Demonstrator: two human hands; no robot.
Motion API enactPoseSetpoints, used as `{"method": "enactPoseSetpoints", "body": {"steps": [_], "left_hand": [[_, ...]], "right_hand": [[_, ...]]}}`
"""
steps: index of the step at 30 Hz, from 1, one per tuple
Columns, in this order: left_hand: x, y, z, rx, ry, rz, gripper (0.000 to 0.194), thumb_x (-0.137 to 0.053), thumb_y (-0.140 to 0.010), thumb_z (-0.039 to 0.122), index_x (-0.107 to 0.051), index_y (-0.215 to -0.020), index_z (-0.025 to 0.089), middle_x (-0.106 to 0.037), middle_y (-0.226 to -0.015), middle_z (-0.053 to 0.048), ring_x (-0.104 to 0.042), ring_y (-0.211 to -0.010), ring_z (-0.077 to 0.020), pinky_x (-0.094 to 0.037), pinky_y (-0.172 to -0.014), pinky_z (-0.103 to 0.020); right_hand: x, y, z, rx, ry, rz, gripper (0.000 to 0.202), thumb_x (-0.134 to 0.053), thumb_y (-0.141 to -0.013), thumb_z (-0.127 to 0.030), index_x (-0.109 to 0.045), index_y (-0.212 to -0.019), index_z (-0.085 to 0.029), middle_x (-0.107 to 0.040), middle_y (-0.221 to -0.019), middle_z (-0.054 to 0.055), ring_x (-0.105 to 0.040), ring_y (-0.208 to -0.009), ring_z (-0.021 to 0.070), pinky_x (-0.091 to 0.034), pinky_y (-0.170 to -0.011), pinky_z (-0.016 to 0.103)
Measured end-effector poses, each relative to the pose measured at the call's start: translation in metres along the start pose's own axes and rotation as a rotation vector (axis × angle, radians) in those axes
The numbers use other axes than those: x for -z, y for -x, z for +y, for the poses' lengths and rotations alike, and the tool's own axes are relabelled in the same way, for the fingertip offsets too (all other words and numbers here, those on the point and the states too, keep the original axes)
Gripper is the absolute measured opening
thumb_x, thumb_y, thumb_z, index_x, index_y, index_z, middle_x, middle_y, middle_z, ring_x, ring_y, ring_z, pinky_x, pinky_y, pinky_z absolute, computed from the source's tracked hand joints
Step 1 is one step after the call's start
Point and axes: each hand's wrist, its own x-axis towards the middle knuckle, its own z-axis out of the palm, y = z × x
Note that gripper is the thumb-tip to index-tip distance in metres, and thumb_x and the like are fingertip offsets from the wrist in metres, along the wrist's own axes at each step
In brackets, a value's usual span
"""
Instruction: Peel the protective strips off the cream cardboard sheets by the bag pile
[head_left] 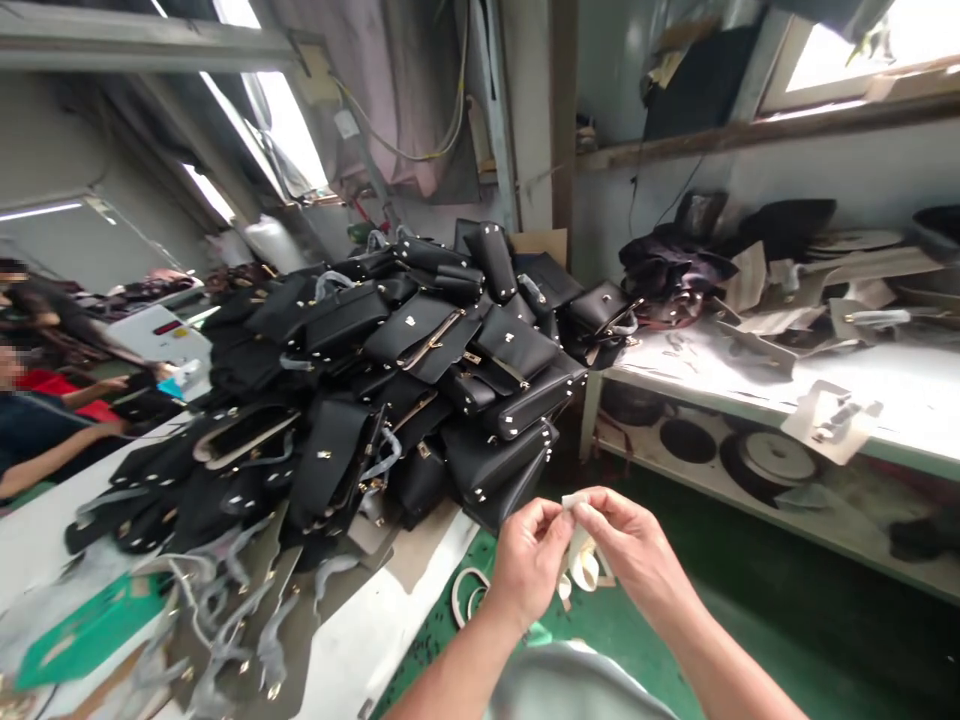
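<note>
Both my hands meet in front of me, over the green floor. My left hand [529, 565] is closed, its thumb and forefinger pinching one side of a small off-white strip [570, 501]. From the other side my right hand [634, 545] grips the same strip with thumb and fingers. Just beneath hangs a curled cream-coloured band [584, 570]; whether it is part of the strip I cannot tell. Beyond my hands, a big heap of black handbags [517, 345] with small metal fittings covers much of the white table [360, 640].
Wrapped straps [274, 640] and a green piece [94, 630] lie at the table's near left. A white bench [885, 400] with scraps runs along the right, discs [772, 458] on its lower shelf. Co-workers' arms [67, 450] show at far left. A pale loop [469, 592] lies below.
</note>
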Motion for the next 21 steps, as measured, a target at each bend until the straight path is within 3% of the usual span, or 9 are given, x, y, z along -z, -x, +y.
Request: {"method": "enactPoseSetpoints", "body": {"steps": [4,8,12,14,18,21], "left_hand": [[0.022,0.019,-0.004,0.007,-0.057,0.114,0.045,-0.061,-0.094,0.056,-0.068,-0.080,0.013,-0.057,-0.067,0.001,-0.047,-0.064,-0.0112,-0.036,-0.059,-0.023],[0.047,0.045,-0.014,0.026,-0.010,0.264,0.047,-0.062,-0.092,0.057,-0.068,-0.077,0.014,-0.054,-0.065,0.001,-0.046,-0.063,-0.0113,-0.034,-0.056,-0.024],[0.085,0.067,-0.028,0.025,0.088,0.430,0.051,-0.062,-0.090,0.060,-0.067,-0.070,0.014,-0.050,-0.062,0.002,-0.043,-0.061,-0.0107,-0.031,-0.053,-0.024],[0.107,0.079,-0.035,0.041,0.129,0.491,0.053,-0.064,-0.088,0.062,-0.065,-0.067,0.013,-0.049,-0.061,0.002,-0.042,-0.059,-0.0102,-0.029,-0.052,-0.024],[0.147,0.107,-0.053,0.055,0.198,0.534,0.054,-0.067,-0.086,0.063,-0.068,-0.068,0.013,-0.058,-0.061,-0.001,-0.052,-0.059,-0.0118,-0.034,-0.053,-0.024],[0.174,0.126,-0.069,0.076,0.226,0.555,0.054,-0.067,-0.086,0.064,-0.071,-0.071,0.013,-0.066,-0.065,-0.004,-0.059,-0.060,-0.0142,-0.038,-0.054,-0.024]], "right_hand": [[-0.026,-0.003,0.009,-0.032,0.061,-0.033,0.038,-0.075,-0.085,-0.057,-0.069,-0.090,-0.020,-0.065,-0.073,-0.001,-0.054,-0.062,0.0126,-0.044,-0.058,0.024],[-0.056,-0.005,0.023,-0.109,0.240,-0.074,0.046,-0.077,-0.080,-0.060,-0.074,-0.107,-0.022,-0.073,-0.082,0.002,-0.063,-0.068,0.0184,-0.050,-0.058,0.025],[-0.094,-0.015,0.044,-0.122,0.423,-0.136,0.056,-0.075,-0.080,-0.062,-0.074,-0.120,-0.023,-0.078,-0.097,0.005,-0.071,-0.087,0.0269,-0.057,-0.066,0.027],[-0.116,-0.018,0.055,-0.121,0.498,-0.162,0.058,-0.072,-0.080,-0.065,-0.073,-0.121,-0.023,-0.078,-0.103,0.005,-0.071,-0.096,0.0271,-0.058,-0.071,0.024],[-0.163,-0.020,0.074,-0.190,0.645,-0.207,0.064,-0.068,-0.079,-0.074,-0.072,-0.123,-0.027,-0.078,-0.105,0.001,-0.070,-0.096,0.0224,-0.055,-0.068,0.017],[-0.197,-0.018,0.083,-0.235,0.712,-0.206,0.067,-0.070,-0.075,-0.077,-0.074,-0.120,-0.027,-0.080,-0.106,0.001,-0.071,-0.101,0.0251,-0.057,-0.072,0.018]]}}
